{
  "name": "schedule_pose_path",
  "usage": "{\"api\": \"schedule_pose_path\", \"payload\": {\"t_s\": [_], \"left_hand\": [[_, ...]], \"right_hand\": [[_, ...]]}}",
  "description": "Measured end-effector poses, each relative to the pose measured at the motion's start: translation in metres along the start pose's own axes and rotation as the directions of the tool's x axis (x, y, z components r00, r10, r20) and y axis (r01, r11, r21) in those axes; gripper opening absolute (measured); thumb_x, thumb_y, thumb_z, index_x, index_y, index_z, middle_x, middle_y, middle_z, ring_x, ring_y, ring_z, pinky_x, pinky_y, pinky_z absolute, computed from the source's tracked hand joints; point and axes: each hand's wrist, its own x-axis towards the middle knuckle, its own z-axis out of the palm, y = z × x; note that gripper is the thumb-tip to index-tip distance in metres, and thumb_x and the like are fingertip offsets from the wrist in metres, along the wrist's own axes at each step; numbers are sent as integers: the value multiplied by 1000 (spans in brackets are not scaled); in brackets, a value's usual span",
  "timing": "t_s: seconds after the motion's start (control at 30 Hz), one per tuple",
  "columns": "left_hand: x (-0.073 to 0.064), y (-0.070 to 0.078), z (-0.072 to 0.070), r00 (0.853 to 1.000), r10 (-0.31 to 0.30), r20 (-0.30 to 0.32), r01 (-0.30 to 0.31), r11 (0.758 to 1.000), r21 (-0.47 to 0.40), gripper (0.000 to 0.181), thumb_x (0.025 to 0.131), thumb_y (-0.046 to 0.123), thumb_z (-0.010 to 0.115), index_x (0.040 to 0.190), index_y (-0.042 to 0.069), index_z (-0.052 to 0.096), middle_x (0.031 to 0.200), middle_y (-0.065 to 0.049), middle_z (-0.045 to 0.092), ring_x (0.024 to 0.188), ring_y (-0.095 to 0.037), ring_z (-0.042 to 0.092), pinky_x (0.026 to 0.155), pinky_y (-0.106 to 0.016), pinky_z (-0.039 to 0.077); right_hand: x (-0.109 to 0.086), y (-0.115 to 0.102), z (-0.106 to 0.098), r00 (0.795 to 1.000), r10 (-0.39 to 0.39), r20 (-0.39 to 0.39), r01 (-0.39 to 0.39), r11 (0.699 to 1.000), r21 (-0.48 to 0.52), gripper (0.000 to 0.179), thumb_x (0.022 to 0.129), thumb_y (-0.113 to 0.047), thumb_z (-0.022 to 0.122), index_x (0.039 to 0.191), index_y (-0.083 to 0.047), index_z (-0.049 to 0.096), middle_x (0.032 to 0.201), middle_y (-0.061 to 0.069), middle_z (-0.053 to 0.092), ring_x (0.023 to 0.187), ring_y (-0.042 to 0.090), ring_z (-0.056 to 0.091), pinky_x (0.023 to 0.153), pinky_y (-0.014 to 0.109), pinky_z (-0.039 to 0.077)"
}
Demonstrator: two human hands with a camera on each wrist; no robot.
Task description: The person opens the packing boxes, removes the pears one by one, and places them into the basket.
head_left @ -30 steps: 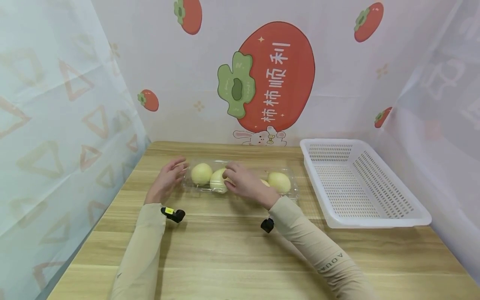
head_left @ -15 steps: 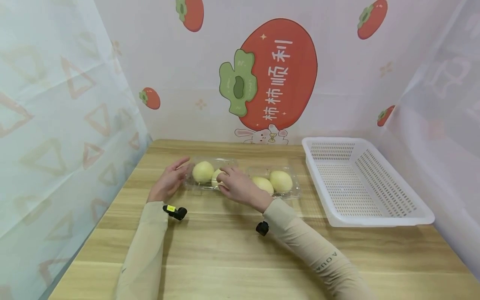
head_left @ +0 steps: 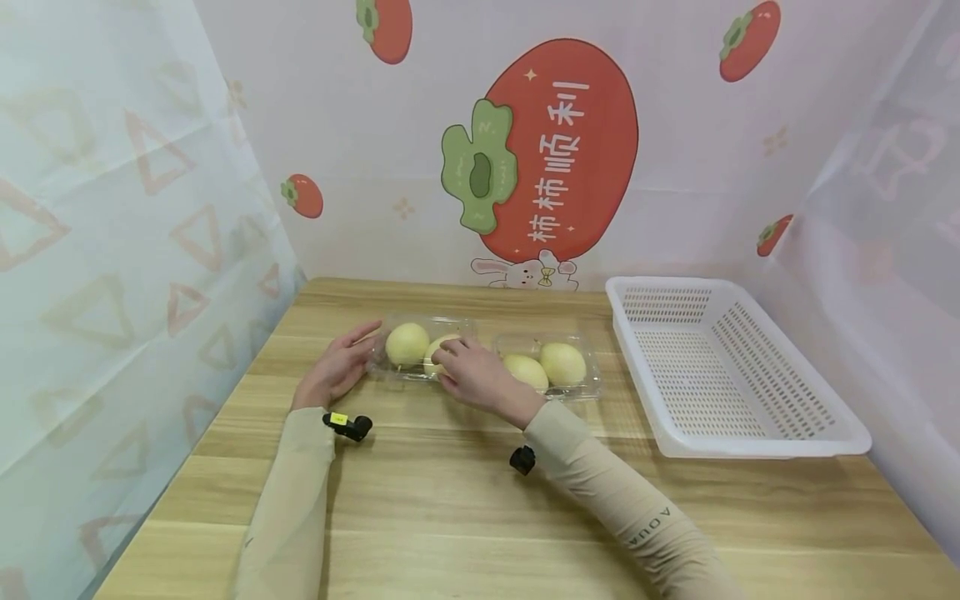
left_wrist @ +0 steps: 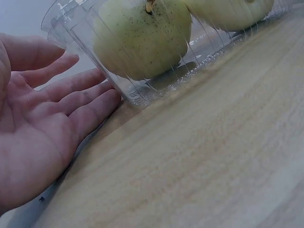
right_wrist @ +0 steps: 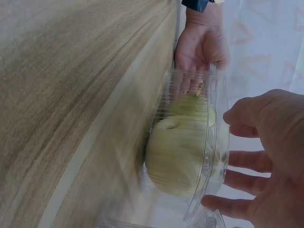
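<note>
A clear plastic fruit box (left_wrist: 85, 38) lies at the back of the table, with two pale yellow-green pears (head_left: 407, 345) inside. My left hand (head_left: 335, 367) is at its left end, with straight fingers reaching its lower corner in the left wrist view. Over the box's right part is my right hand (head_left: 480, 375), which partly hides one pear. Its loosely bent fingertips (right_wrist: 209, 200) are right at the lid's rim in the right wrist view, thumb apart from the fingers. Just right of that hand stands a second clear box (head_left: 591, 382), also with two pears (head_left: 562, 364).
A white perforated plastic basket (head_left: 757, 443) stands at the right of the wooden table (head_left: 420, 517). A printed cloth (head_left: 345, 242) hangs behind the table, and cloth sides rise at left and right.
My right hand has shifted slightly left and down, uncovering a pear in the right box. My left hand stays by the left box. The camera view has drifted a little.
</note>
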Motion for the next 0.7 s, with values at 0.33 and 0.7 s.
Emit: {"api": "schedule_pose_path", "payload": {"t_s": [0.33,0.7], "left_hand": [[-5,-2,-4,990,59,126,-47,994,-94,63,103,-5,34,158,7,6,164,-21,2,118,-1,53,85,-15,50],[-2,-2,-9,983,27,183,-30,999,15,72,100,-4,42,158,10,2,166,-14,0,146,-16,28,99,-14,46]], "right_hand": [[1,-2,5,998,-55,-42,53,997,-61,24,93,-20,65,117,-16,61,121,6,64,111,27,59,85,38,58],[7,-9,6,996,-92,2,89,964,-251,17,98,-28,57,112,-18,61,113,2,67,102,24,62,75,31,59]]}}
